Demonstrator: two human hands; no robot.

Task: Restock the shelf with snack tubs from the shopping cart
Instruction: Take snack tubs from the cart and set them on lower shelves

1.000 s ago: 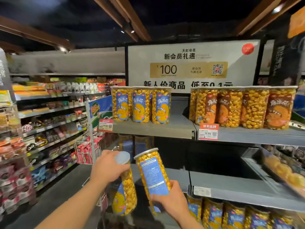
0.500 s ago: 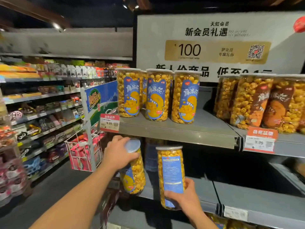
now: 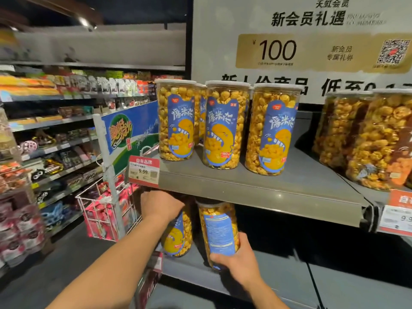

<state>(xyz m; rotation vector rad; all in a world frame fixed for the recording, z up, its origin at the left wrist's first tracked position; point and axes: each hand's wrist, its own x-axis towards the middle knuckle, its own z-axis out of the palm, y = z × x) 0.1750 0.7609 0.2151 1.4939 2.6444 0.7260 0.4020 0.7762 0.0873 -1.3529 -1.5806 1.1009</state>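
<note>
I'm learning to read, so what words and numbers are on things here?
"天虹会员", "新会员礼遇": big sign.
"¥100": gold panel on it.
"爆米花": blue-label tubs on the shelf.
"自有品牌", "9.99": red price tag.
Back label of the tub in the right hand: too blurred.

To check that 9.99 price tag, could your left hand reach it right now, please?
Probably not yet: the left hand is just beneath the price tag, nothing between, but it grips a popcorn tub.
</note>
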